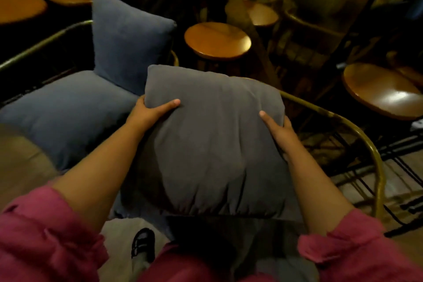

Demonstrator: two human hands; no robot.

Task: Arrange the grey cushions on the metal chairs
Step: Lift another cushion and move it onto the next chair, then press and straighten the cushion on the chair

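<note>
I hold a grey cushion (212, 144) in front of me with both hands, above a metal chair (357, 130) whose brass-coloured rail curves round on the right. My left hand (152, 111) grips the cushion's upper left corner, thumb on top. My right hand (278, 131) grips its right edge. To the left, another metal chair (43, 40) carries a grey-blue seat cushion (66, 117) lying flat and a back cushion (130, 41) standing upright against the rail. The seat under the held cushion is hidden.
Round wooden stools stand behind and to the right: one (217, 40) past the cushions, one (384, 91) at the right, others (20, 7) at the far left. Black metal chair legs (400, 167) cross the floor at right. My shoe (143, 245) shows below.
</note>
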